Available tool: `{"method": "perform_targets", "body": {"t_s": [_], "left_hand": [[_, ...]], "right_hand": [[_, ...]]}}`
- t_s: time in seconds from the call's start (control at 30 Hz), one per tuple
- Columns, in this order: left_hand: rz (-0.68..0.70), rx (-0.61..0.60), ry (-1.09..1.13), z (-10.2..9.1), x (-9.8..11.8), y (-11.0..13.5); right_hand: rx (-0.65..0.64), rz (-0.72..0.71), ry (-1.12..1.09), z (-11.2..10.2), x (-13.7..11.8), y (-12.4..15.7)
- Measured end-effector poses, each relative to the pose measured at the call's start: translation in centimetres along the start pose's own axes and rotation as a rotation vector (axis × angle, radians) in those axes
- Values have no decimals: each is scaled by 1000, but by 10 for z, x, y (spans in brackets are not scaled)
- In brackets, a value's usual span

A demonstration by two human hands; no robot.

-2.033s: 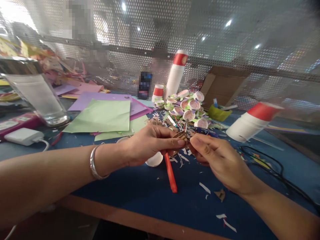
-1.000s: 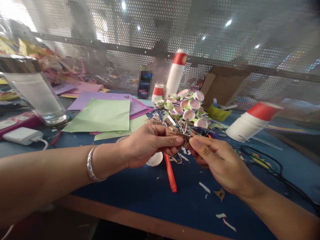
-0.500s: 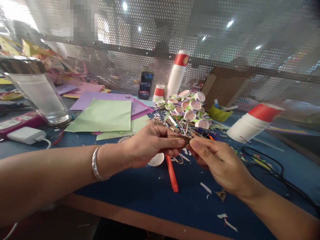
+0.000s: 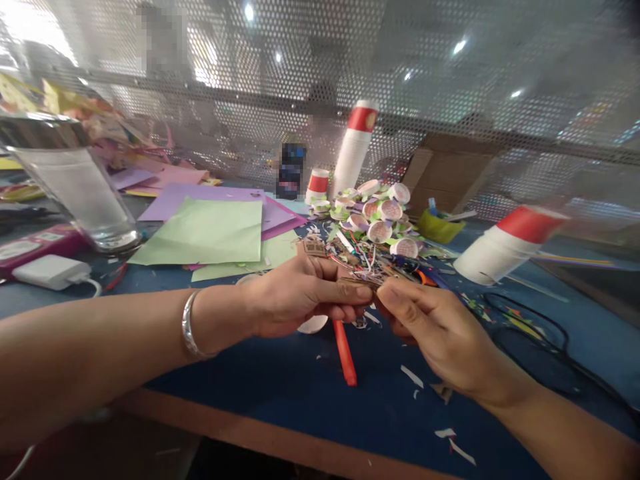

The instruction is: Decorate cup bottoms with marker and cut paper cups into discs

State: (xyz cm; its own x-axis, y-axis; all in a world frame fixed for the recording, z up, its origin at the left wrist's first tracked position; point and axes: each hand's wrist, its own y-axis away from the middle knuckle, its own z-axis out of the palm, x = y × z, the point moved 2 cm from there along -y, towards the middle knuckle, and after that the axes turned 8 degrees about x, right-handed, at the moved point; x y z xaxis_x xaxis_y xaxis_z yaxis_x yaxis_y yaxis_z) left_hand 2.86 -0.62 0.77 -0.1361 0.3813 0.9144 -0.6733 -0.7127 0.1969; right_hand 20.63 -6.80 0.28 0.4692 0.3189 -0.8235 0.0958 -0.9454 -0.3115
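Note:
Both hands meet above the middle of the table. My left hand (image 4: pixel 305 293), with a silver bangle at the wrist, pinches a small brown piece of cardboard (image 4: pixel 361 283) between thumb and fingers. My right hand (image 4: pixel 430 320) grips the same piece at its right end, its fingertips almost touching my left thumb. Most of the cardboard is hidden by the fingers. Under the hands lies a red-orange marker (image 4: pixel 345 353), its upper end covered. A white round paper disc or cup base (image 4: pixel 313 325) shows partly beneath my left hand.
Behind the hands are paper scraps (image 4: pixel 367 260) and a heap of cut cup bottoms (image 4: pixel 380 231). Stacked paper cups (image 4: pixel 353 153) stand behind; another stack (image 4: pixel 493 253) leans right. Coloured paper (image 4: pixel 210 230), a glass (image 4: pixel 95 200) and a charger (image 4: pixel 53 270) are left. A black cable (image 4: pixel 565 347) runs right.
Both hands have shifted slightly, and the brown cardboard has tilted between them, showing a thinner edge. The other things on the table stay where they were.

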Motion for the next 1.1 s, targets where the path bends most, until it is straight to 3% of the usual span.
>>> {"method": "perform_targets", "body": {"t_s": [0.23,0.47,0.7,0.93,1.0,1.1], "left_hand": [[125,26,60,1,4,0],[19,14,30,2,1,-2],[218,225,11,-9,4,-10],[363,274,-113,-17,9,-11],[376,254,-169,-17,9,-12],[359,122,-278,-11,6,-12]], "right_hand": [[33,5,-51,1,-1,-4],[4,39,-102,0,1,-1],[46,208,-283,4,12,-8],[90,159,-183,2,12,-9],[143,142,-147,-1,10,-10],[147,107,-143,-2,7,-11]]}}
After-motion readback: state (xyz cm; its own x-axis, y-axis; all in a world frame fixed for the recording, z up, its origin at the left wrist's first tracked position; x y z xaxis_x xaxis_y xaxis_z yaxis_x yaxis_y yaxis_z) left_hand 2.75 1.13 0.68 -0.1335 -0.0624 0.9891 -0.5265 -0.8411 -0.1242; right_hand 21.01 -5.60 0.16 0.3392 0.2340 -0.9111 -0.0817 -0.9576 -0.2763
